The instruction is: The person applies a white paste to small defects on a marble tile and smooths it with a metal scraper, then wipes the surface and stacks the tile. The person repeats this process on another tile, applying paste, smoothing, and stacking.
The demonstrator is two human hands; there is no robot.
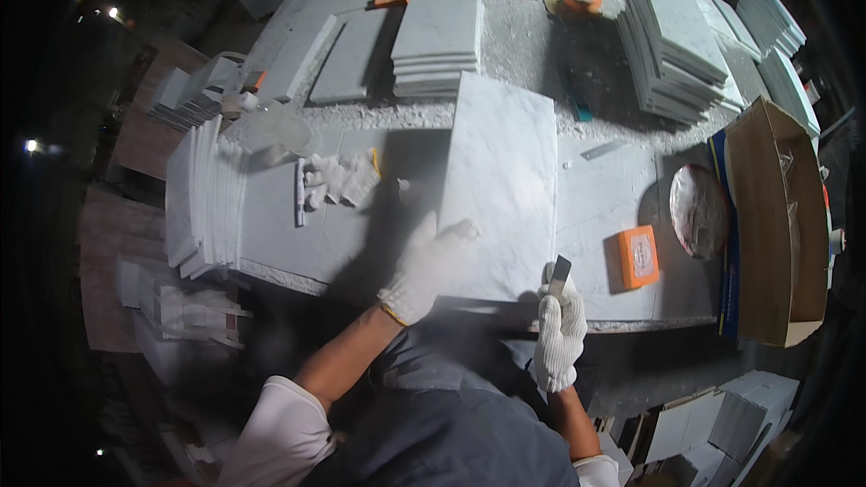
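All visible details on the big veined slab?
The slab is a rectangular panel, white with soft grey veins, marble-like. Its long sides run away from the person, over the workbench; whether it lies flat or tilts is unclear. The gloved left hand, blurred, overlaps its left side, apparently touching; the right hand holds a flat grey tool beside its near right corner.

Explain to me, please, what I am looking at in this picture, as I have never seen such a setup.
There is no robot here, just a person at work. The single picture comes from a wide fisheye camera worn on the person's head, looking down. The gloved left hand is at the left edge of a white, grey-veined slab; the gloved right hand holds a small flat blade. On the worktable also lie an orange block and a crumpled white glove, with stacked slabs beyond.
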